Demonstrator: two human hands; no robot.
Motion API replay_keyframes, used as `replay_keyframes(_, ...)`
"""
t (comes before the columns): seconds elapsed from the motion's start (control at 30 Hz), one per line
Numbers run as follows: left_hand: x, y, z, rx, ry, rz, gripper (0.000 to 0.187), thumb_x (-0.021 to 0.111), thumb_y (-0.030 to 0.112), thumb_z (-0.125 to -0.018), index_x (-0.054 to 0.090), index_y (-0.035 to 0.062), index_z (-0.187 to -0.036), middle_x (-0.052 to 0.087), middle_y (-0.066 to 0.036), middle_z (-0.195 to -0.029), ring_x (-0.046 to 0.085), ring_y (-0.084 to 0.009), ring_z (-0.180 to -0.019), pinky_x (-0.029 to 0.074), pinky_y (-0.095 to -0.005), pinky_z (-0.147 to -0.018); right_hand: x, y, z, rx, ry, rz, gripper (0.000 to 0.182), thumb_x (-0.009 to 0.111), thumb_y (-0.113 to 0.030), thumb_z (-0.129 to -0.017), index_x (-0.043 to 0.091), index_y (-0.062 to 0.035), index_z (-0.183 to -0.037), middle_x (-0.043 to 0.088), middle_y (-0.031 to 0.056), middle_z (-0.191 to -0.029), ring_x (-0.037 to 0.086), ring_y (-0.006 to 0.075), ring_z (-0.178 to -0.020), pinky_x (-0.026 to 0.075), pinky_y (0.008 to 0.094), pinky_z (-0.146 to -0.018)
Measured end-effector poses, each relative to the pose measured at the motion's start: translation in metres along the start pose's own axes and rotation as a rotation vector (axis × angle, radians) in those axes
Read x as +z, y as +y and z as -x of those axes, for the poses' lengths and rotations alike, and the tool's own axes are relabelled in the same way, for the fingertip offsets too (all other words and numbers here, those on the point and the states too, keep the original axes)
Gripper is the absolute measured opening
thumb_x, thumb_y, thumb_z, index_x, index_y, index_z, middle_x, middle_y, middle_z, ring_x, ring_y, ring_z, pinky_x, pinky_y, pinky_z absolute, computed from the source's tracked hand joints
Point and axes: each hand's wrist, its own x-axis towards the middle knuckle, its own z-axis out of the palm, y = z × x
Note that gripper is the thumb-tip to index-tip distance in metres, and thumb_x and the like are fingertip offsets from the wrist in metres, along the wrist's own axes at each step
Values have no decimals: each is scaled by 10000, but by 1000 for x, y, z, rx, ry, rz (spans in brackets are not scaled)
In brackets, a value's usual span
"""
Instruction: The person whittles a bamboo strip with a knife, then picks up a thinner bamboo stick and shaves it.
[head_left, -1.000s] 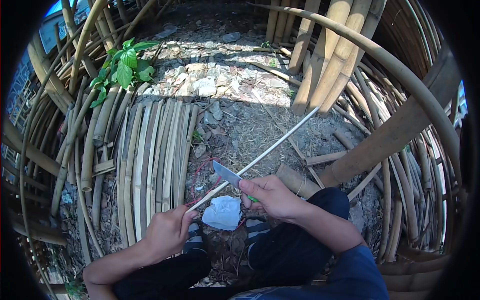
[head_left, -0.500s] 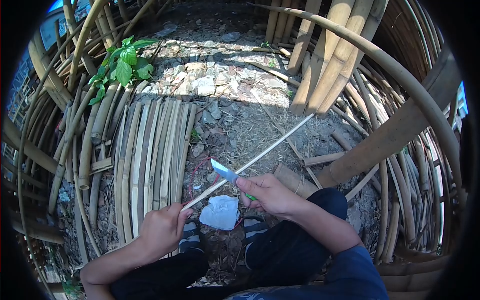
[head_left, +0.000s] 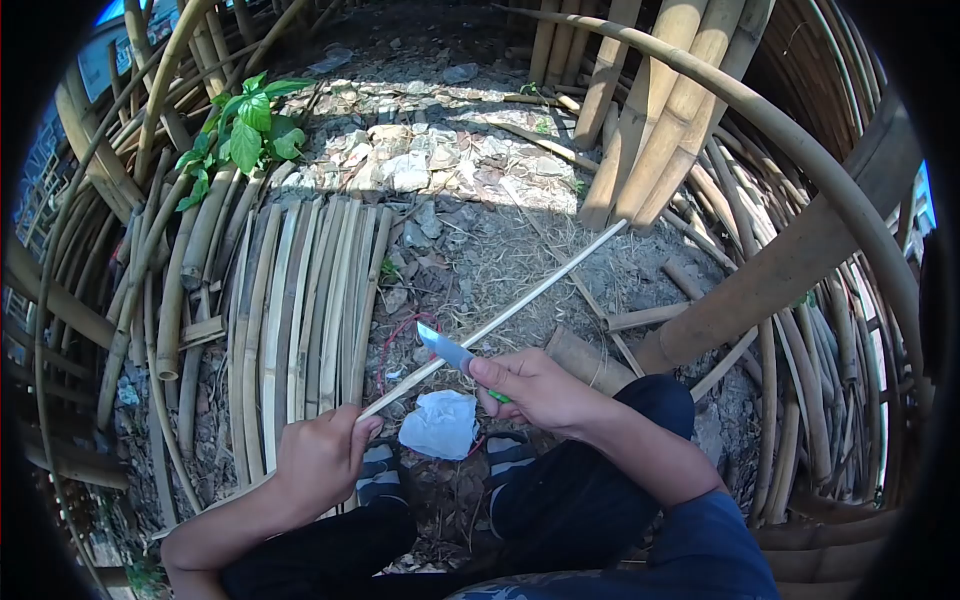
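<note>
My left hand (head_left: 320,458) is closed round the near end of a thin pale bamboo strip (head_left: 545,287), which slants up to the right in front of me. In my right hand (head_left: 540,388) is a knife (head_left: 448,349) with a green handle, most of it covered by my fingers. The blade lies across the strip, its tip pointing up and left, and my right thumb presses close to where blade and strip meet. Below the strip a crumpled white plastic bag (head_left: 440,424) rests on the ground between my feet.
A row of split bamboo slats (head_left: 305,310) lies to my left. Thick bamboo poles (head_left: 665,120) stand at the upper right, and a big pole (head_left: 770,270) slants across the right side. A leafy green plant (head_left: 248,130) grows at the upper left.
The bamboo strip and my left hand have shifted slightly toward the lower left. The knife in my right hand has moved slightly left as well.
</note>
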Motion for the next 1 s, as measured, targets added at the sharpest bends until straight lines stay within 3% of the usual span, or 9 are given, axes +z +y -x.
replay_keyframes(0.23,-2,-1,0,8,30,21,290,552,233,-968,535,31,-761,561,-177,-588,576,-377,-505,445,-457,-463,2,-17,7,-114,147,45,538,517,-478,-978,622,-34,-694,463,-20,-558,370,65,-520,316,234,-506)
replay_keyframes(0.37,-5,-2,2,0,19,-3,295,549,230,-970,528,29,-756,559,-180,-585,577,-378,-506,444,-459,-462,-9,-13,6,-105,149,124,544,468,-441,-1009,560,-39,-655,402,-35,-545,359,73,-512,290,240,-498)
replay_keyframes(0.43,-5,-2,1,2,31,14,304,544,232,-973,521,24,-753,556,-181,-579,575,-381,-505,444,-461,-463,-13,-10,5,-60,191,79,524,540,-452,-975,626,-17,-695,481,-21,-574,387,67,-522,329,235,-521)
replay_keyframes(0.7,-11,0,3,-41,14,30,271,523,193,-977,527,8,-779,549,-205,-582,569,-404,-519,435,-474,-476,-41,-17,8,-94,253,47,545,517,-478,-977,587,-34,-669,415,-36,-542,347,62,-493,272,223,-471)
replay_keyframes(0.77,-14,-1,6,-69,-4,46,241,517,165,-974,530,3,-797,541,-225,-590,565,-427,-541,427,-485,-488,-65,-23,12,-157,503,-16,556,486,-494,-986,556,-42,-669,384,-40,-534,317,53,-479,245,217,-451)
replay_keyframes(0.83,-13,-2,7,-82,3,34,247,516,171,-975,526,5,-793,537,-223,-587,559,-428,-535,426,-488,-490,-73,-28,12,-105,503,-11,542,471,-477,-998,534,-51,-669,366,-44,-532,292,46,-468,227,213,-441)
replay_keyframes(0.87,-9,-5,6,-40,6,-23,301,532,227,-977,525,14,-765,544,-177,-557,565,-372,-483,432,-450,-448,-67,-26,14,-108,425,-35,538,464,-469,-1003,537,-51,-671,368,-44,-531,297,46,-468,229,215,-438)
replay_keyframes(1.0,-6,-2,4,-12,22,-41,292,535,221,-974,520,18,-765,543,-172,-561,559,-369,-476,427,-450,-445,-13,-12,8,-59,213,-19,537,476,-453,-1003,569,-44,-668,433,-26,-547,360,56,-496,284,228,-462)
